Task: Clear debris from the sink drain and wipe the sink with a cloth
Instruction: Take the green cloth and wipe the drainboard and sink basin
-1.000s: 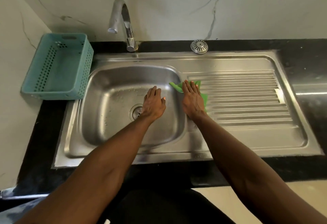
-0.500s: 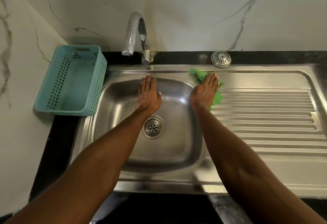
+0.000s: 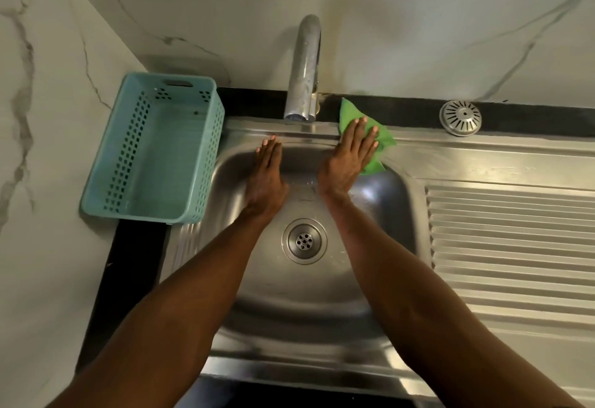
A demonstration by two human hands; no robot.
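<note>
My flat right hand (image 3: 349, 153) presses the bright green cloth (image 3: 373, 142) on the steel sink (image 3: 322, 295) rim, left hand (image 3: 265, 175) open, bracing; I'd keep even pressure along the edge

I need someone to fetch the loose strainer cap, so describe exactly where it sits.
Start at the steel sink. On the black counter strip behind its ribbed drainboard, against the wall, lies the strainer cap: a round, slotted metal dome, well right of the faucet and green cloth.

White grey-veined marble walls (image 3: 418, 21) in a corner above black countertop (image 3: 135, 246), dim warm light.
</note>
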